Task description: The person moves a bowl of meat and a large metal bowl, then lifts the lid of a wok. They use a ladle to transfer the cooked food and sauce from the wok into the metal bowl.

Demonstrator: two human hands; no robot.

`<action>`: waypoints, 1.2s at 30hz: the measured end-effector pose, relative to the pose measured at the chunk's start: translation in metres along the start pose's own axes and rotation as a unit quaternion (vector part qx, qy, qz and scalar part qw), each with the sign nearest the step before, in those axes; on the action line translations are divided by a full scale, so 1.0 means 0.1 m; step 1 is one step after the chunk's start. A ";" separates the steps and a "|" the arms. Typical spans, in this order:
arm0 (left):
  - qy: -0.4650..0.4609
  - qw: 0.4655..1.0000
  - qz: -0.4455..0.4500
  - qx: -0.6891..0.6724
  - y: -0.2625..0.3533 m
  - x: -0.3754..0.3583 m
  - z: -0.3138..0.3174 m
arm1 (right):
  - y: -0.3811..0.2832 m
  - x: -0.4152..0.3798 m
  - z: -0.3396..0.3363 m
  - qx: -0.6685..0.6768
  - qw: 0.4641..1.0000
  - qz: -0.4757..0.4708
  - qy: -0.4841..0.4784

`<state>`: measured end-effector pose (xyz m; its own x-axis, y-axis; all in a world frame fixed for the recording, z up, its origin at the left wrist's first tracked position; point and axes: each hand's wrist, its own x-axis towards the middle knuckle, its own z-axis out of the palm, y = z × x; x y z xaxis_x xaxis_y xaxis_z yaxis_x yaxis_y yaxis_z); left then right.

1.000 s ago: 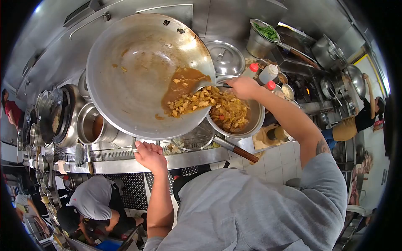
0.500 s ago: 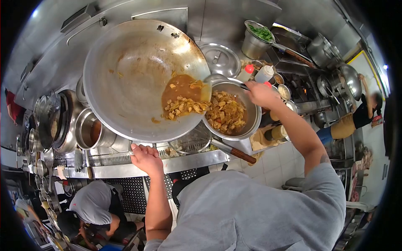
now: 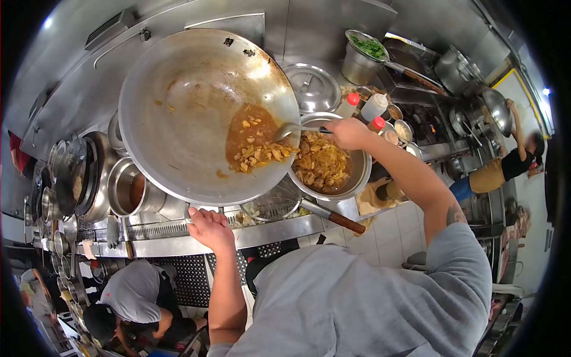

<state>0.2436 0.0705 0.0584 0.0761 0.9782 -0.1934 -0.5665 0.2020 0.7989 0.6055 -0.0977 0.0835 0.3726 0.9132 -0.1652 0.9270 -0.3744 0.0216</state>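
Observation:
My left hand (image 3: 212, 231) is closed on the handle at the near rim of a large wok (image 3: 178, 143), which tilts to the right. Brown sauce with meat pieces (image 3: 257, 156) lies in the wok's right side. In my right hand (image 3: 350, 133) is the handle of a metal ladle (image 3: 288, 130), its bowl in the wok over the sauce. Right of the wok, its edge against the wok's rim, a metal pot (image 3: 364, 172) holds meat and sauce (image 3: 321, 162). A round strainer (image 3: 270, 205) with a wooden handle lies below both.
Squeeze bottles (image 3: 375, 107) and small bowls stand right of the pot. A metal lid (image 3: 310, 86) lies behind, near a container of chopped greens (image 3: 370, 46). A saucepan (image 3: 126, 189) is at the left. One person (image 3: 134, 291) bends at lower left; another (image 3: 499, 172) stands far right.
My right hand has moved left, and the ladle has gone from over the pot's edge into the wok. My left hand has stayed on the wok's handle.

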 end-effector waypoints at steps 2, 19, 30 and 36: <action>-0.001 1.000 -0.004 0.002 0.00 0.00 0.00 | 0.16 -0.29 0.03 0.006 1.000 -0.006 0.028; -0.004 1.000 -0.001 0.005 -0.03 0.08 -0.07 | -1.86 -0.15 -0.04 0.120 0.986 -0.072 0.086; -0.012 1.000 0.003 0.007 -0.04 0.07 -0.07 | -1.00 -0.15 0.37 0.022 0.997 -0.012 0.071; -0.022 1.000 0.009 0.003 -0.02 0.06 -0.06 | -0.78 -0.35 0.35 0.041 0.996 0.046 0.072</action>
<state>0.2405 0.0761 0.0526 0.1024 0.9827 -0.1545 -0.5632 0.1854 0.8053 0.5188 -0.1063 0.0528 0.4636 0.8857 -0.0234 0.8842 -0.4642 -0.0515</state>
